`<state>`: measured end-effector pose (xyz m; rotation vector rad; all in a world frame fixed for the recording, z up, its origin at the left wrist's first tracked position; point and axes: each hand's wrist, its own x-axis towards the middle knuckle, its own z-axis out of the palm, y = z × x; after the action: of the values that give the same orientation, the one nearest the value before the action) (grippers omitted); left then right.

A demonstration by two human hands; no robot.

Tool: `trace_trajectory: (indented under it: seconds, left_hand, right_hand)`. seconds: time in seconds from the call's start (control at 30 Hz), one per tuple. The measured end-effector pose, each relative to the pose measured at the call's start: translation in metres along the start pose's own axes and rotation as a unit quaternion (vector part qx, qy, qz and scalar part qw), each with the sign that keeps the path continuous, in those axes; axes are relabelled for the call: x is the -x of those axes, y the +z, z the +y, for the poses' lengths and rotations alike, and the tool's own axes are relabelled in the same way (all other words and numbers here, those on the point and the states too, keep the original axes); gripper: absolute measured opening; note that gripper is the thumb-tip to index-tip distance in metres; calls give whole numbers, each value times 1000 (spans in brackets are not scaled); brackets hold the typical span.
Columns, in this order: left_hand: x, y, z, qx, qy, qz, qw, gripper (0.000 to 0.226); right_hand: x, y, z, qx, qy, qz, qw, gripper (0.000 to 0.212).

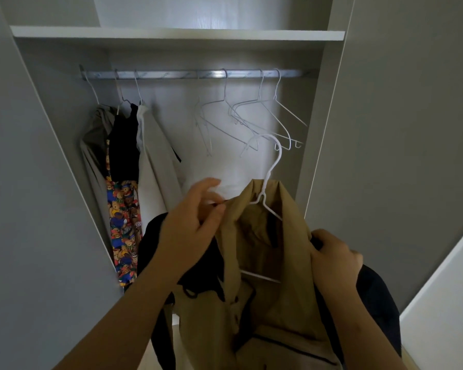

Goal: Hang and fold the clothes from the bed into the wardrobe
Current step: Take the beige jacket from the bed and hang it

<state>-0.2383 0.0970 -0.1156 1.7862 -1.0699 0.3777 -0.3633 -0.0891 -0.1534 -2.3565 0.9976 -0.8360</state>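
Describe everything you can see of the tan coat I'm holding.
The tan coat is a light brown woven-looking garment with buttons down the front and dark trim. It is draped over a white wire hanger, whose hook is free, below the rail. The left hand pinches its collar edge; the right hand grips its other shoulder. It is held in front of the open wardrobe, crumpled, not yet hung.
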Motion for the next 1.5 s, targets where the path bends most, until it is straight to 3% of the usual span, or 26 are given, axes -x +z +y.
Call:
trace_trajectory:
  seconds: [0.03,0.1,0.17,0.3,0.43,0.53,0.67,0.83,1.07,1.5]
  left_hand:
    - [-7,0,-6,-149,27,20,988,40]
    - [-15,2,-15,-270,-18,-76,960,45]
    - [-16,7,-19,-216,-76,-126,965,45]
    - [-12,15,-19,-227,-14,-5,974,38]
    - [-18,17,-11,-190,-13,5,982,61]
    - [-19,20,-13,-164,-22,-24,986,62]
    - [-14,24,-30,-138,-80,-63,985,40]
    - [-9,22,-51,-85,-158,-51,982,23]
    - [-25,11,-91,-10,-261,-23,965,7]
    - [-119,-47,-208,-22,-289,-1,957,11]
  right_hand:
    - [-1,-1,0,-3,-10,2,1000,17]
    - [-1,-5,-1,-9,-27,4,1000,17]
    - [-1,-10,-1,-10,-35,-2,999,18]
    - [-5,-21,2,-8,-90,-52,995,17]
    - [-13,-27,-2,-18,-145,-99,984,13]
    - [-14,-21,-2,-23,-85,-127,988,20]
    - [-15,-8,1,-51,-5,-147,988,29]
    - [-24,7,3,-100,66,-163,979,28]
    - [-43,44,-18,-170,121,-177,962,26]
    - [-110,159,-142,-244,140,-299,912,17]
